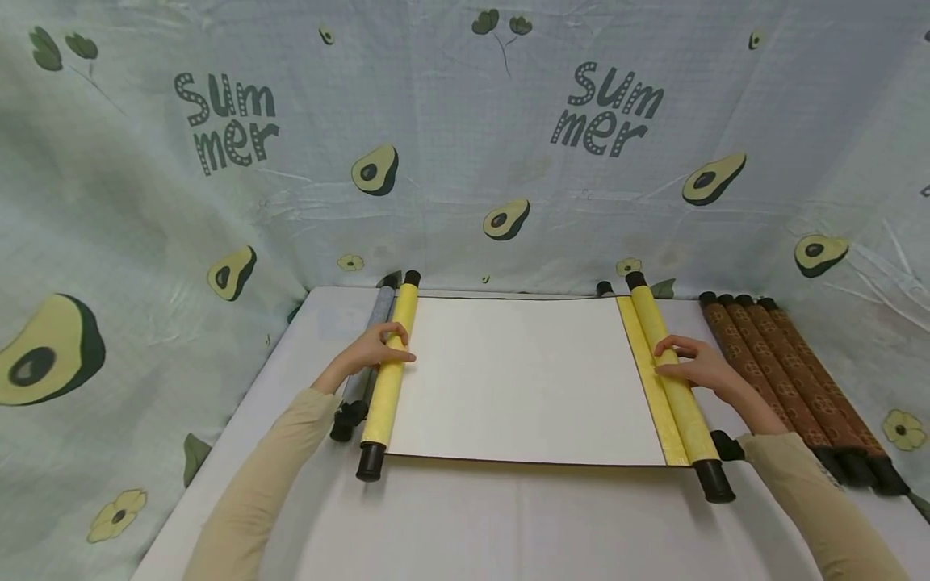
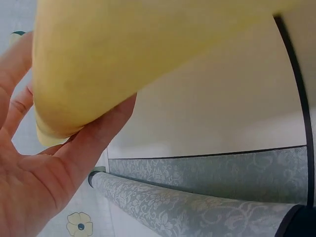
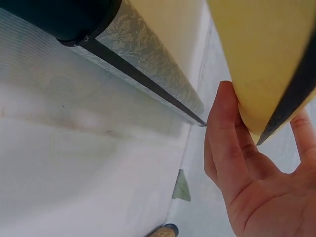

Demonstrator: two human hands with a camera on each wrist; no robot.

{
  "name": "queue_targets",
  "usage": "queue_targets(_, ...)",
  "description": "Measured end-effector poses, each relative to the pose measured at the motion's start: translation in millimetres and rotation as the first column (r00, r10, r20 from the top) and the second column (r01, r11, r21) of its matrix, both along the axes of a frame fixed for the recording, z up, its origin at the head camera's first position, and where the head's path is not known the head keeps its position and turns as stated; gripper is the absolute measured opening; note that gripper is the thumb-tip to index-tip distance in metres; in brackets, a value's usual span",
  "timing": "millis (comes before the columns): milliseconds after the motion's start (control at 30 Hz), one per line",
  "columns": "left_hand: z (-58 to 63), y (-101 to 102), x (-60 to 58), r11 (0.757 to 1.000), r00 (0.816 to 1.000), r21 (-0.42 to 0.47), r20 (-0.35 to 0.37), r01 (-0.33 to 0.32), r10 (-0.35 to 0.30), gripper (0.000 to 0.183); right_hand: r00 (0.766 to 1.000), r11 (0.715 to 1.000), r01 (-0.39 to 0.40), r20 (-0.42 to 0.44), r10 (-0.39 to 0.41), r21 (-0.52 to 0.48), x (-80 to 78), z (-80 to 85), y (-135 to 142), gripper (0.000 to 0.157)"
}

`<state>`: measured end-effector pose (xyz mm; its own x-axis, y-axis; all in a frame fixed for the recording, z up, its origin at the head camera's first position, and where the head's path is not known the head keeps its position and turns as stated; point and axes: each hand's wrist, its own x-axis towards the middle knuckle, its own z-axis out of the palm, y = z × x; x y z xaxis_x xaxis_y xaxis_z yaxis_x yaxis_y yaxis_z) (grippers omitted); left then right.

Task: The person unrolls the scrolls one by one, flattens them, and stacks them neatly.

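A partly unrolled yellow scroll [image 1: 530,379] with blank white paper and black end knobs stretches between both hands. My left hand [image 1: 373,347] grips its left yellow roll [image 1: 383,403], fingers on one side and thumb on the other. My right hand [image 1: 697,367] holds the right yellow roll [image 1: 686,407] the same way, beside a flat yellow strip. Below it lies a second scroll with a grey floral border; its left roll [image 2: 163,207] shows under the left hand, its right roll [image 3: 153,69] under the right. The yellow scroll hides most of it.
Several rolled brown patterned scrolls [image 1: 799,379] with black ends lie side by side at the right of the white table [image 1: 465,524]. A cloth backdrop [image 1: 436,97] printed with avocados and lettering stands behind and along the sides.
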<state>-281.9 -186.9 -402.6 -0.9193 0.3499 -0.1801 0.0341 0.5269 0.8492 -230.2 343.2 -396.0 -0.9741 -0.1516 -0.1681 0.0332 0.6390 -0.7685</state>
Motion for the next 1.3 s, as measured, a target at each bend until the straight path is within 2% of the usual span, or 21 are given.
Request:
queue_targets(267,3.8,-6.1,-1.7,1.000,1.000,0.015,0.004,0.024,-0.024,0.031,1.000,0.999,-0.003,0.023,0.002,0.041,-4.1,-0.8,-0.2,0.046)
queue_targets(567,6.2,-14.0,-0.1,0.999,0.999,0.030,0.030,0.028,-0.029,0.031,0.999,1.000,-0.027,0.041,0.026,0.003,-4.8,-0.2,3.3,0.042)
queue_targets(733,6.0,-16.5,-0.6,0.999,0.999,0.019,0.036,0.037,-0.037,0.030,0.998,1.000,-0.027,0.059,0.027,0.002,-6.2,1.3,4.5,0.048)
queue_targets(900,5.3,-17.9,-2.2,1.000,0.999,0.003,0.041,0.018,-0.018,0.028,0.998,1.000,-0.029,0.063,0.028,0.010,-6.2,1.6,6.3,0.055)
queue_targets(1133,4.3,-15.1,-1.1,1.000,1.000,-0.004,-0.003,-0.010,0.010,0.034,0.999,0.999,-0.020,0.026,0.019,0.032,-3.9,1.8,9.4,0.061)
queue_targets(1300,5.9,-14.4,0.4,1.000,1.000,-0.009,-0.026,-0.007,0.007,0.036,1.000,0.999,-0.010,0.011,0.010,0.040,-1.2,3.0,11.6,0.063)
